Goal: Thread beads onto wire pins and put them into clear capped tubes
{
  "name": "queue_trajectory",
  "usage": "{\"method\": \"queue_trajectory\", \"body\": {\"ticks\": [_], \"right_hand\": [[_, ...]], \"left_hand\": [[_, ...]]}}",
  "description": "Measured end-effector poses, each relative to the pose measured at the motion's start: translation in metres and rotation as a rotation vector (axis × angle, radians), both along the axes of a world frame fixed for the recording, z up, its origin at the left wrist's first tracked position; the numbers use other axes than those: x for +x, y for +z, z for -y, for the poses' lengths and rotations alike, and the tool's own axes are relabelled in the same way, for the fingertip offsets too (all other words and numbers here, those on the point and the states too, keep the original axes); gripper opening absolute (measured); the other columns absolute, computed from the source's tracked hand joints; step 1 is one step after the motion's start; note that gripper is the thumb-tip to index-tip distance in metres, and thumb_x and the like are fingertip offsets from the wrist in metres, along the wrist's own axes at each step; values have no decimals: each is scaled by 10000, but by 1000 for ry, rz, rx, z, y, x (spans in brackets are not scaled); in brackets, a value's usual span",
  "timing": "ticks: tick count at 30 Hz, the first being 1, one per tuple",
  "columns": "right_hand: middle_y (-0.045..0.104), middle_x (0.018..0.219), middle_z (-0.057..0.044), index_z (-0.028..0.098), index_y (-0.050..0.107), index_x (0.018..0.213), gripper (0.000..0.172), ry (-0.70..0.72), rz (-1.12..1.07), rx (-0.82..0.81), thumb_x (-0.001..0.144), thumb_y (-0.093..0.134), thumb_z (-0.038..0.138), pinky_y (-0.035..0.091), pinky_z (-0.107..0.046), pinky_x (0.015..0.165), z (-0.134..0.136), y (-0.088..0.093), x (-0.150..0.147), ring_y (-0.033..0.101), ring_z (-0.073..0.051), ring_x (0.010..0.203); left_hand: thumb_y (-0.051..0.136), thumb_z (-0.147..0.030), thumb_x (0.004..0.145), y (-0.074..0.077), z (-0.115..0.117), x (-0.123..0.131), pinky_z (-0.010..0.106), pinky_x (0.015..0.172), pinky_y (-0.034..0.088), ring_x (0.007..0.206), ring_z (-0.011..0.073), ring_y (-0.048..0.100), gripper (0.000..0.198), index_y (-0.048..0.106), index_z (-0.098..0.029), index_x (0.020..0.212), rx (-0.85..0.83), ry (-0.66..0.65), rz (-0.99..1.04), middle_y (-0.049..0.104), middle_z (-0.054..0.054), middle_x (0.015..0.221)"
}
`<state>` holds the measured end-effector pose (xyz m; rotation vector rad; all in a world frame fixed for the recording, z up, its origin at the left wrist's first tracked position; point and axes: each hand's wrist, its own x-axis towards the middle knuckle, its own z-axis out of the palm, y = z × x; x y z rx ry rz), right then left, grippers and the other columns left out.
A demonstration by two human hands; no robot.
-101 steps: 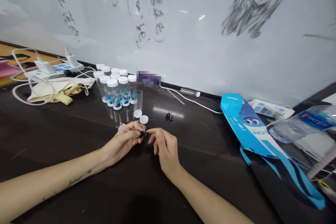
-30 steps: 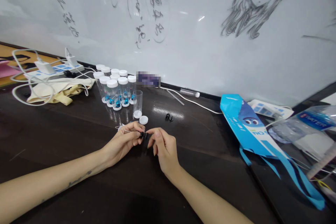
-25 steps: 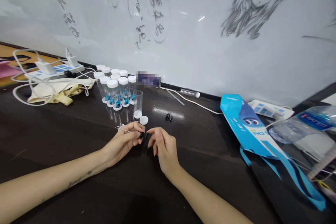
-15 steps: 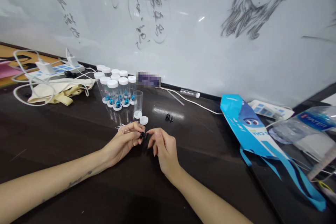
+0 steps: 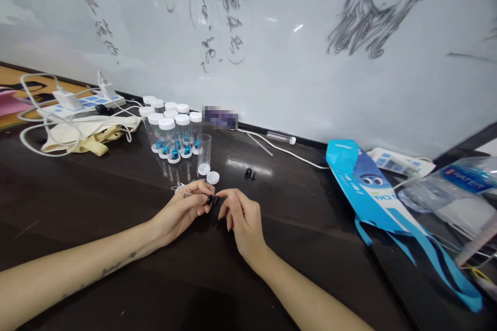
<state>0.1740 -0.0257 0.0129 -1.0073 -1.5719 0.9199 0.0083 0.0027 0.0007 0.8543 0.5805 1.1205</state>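
My left hand [image 5: 186, 208] pinches a small black piece [image 5: 212, 200] between thumb and fingertips. From the other side, my right hand [image 5: 243, 220] has its index fingertip at the piece's right end. Its other fingers are curled in, and whatever they may hold is hidden. A thin white strand [image 5: 176, 187] runs from behind the left hand. Just beyond the hands stands a clear tube [image 5: 204, 154] without a lid, and a white cap [image 5: 213, 178] lies beside it. Small black parts [image 5: 250, 173] rest on the table to the right.
Several white-capped clear tubes [image 5: 166, 134] with blue contents stand at the back left. Left of them are a cloth bag [image 5: 89, 132] and a power strip [image 5: 85, 103] with cables. A blue bag [image 5: 349, 181] and a water bottle [image 5: 462, 178] lie right. A whiteboard [image 5: 279, 77] rises behind.
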Motion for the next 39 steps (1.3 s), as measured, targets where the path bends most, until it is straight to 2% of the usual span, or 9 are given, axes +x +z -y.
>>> {"method": "queue_trajectory", "body": {"ticks": [13,18,31,35,39], "right_hand": [[578,591,17,162,648,922,407,-10,9,-6,1009,338,411,346,-177,420,0,-1,-1,443,-67,405],[574,602,20,173,650,993,385,-13,9,-1,1010,344,405,343,-180,424,0,0,-1,444,-71,418],[572,610,15,173,667,1002,400,-4,12,0,1010,341,403,340,-186,423,0,0,-1,440,-72,416],[576,618,19,177,647,1061,375,-14,7,10,1008,350,399,342,-187,423,0,1,0,443,-75,419],[576,616,17,175,665,1011,388,-3,19,13,1007,350,404,344,-186,421,0,1,0,445,-72,419]], "left_hand": [[702,-93,751,1,1,0,199,630,469,695,94,553,70,662,-150,757,2,-4,0,606,27,917],[702,-92,746,2,1,0,201,636,472,691,92,558,68,671,-151,762,1,-4,1,617,28,916],[701,-91,746,2,1,1,192,626,473,676,85,547,68,673,-151,759,2,0,-7,613,25,908],[700,-89,747,1,0,1,191,629,475,683,88,550,72,667,-153,746,-2,-4,-2,612,25,904],[717,-96,729,2,0,1,199,628,482,679,91,548,70,678,-150,749,-11,10,-10,609,31,922]]}}
